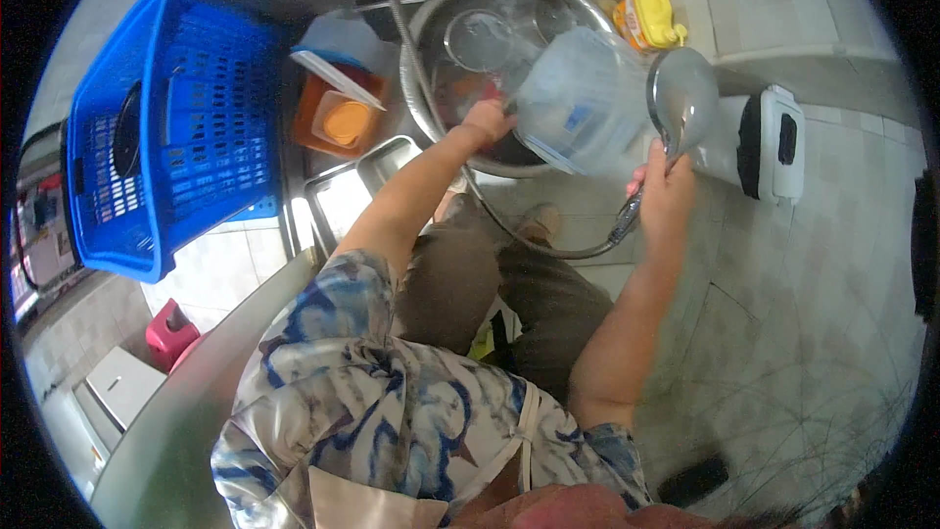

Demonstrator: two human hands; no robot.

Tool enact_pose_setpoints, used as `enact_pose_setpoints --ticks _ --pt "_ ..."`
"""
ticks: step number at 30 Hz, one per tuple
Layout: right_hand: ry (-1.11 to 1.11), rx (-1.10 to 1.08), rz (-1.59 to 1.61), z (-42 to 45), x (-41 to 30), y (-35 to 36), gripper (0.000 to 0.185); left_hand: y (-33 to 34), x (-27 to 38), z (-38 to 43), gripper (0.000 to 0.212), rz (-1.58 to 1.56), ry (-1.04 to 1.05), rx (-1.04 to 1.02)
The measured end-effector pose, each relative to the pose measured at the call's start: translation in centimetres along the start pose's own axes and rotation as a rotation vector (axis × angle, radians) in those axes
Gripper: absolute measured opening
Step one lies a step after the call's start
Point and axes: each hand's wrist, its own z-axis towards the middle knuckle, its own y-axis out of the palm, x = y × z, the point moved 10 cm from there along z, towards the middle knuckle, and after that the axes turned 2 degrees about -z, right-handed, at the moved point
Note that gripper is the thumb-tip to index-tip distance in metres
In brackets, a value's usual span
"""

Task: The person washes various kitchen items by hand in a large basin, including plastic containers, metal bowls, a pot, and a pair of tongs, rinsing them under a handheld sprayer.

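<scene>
My right hand [664,191] grips the handle of a shower head [683,99], which sprays water leftward. The spray falls on a clear plastic container [569,99] tilted over the right side of a round metal basin [420,106]. My left hand [486,121] reaches into the basin beside the container, close to something small and red [493,84]. Its fingertips are partly hidden, so whether it grips anything is unclear. A round clear-looking vessel [479,40] sits in the wet basin. The metal shower hose [503,226] loops in front of my knees and up across the basin's left rim.
A large blue plastic basket [158,235] stands at left. An orange-brown container [305,117] holds smaller tubs near the basin, with metal trays [393,162] below it. A yellow jug [653,11] stands behind the basin. A white lidded bin [782,139] is at right.
</scene>
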Motion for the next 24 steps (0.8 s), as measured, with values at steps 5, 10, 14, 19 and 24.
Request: enact_pose_setpoints --ticks 5,10,14,19,24 --pt "0.051 0.005 0.015 -0.5 0.2 -0.7 0.031 1.7 -0.1 2.7 0.038 0.054 -0.040 0.103" --pt "0.021 0.011 -0.017 -0.1 0.1 -0.5 0.030 1.9 -0.6 6.0 0.031 0.145 -0.110 0.048" --pt "0.003 -0.025 0.037 -0.1 0.1 0.0 0.031 0.9 -0.4 7.3 0.029 0.177 -0.069 0.092" --pt "-0.015 -0.059 0.106 -0.4 -0.6 0.9 0.029 -3.9 -3.7 7.6 0.031 -0.105 -0.128 0.329" --pt "-0.046 -0.121 0.103 -0.6 -1.6 2.3 0.029 -6.8 -7.9 6.8 0.038 -0.612 -0.317 0.266"
